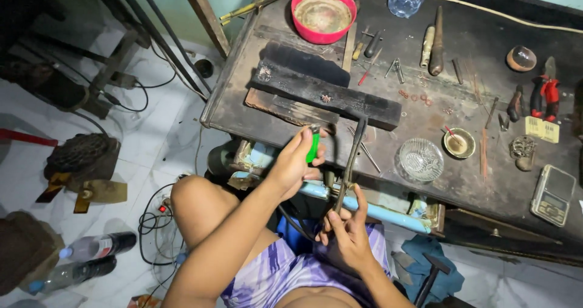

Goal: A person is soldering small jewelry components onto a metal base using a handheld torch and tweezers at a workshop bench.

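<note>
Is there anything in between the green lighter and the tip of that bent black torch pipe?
Nothing visible. The left hand holds the green lighter up just left of the torch pipe, which the right hand grips lower down. Only open air shows between lighter and pipe tip, with the charred block lying behind them on the bench.

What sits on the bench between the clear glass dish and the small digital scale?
In the head view, a small round brass cup and an ornate metal piece lie between the glass dish and the scale.

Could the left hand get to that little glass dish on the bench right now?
Probably not freely: the left hand already grips a green lighter, though the glass dish lies uncovered nearby.
</note>
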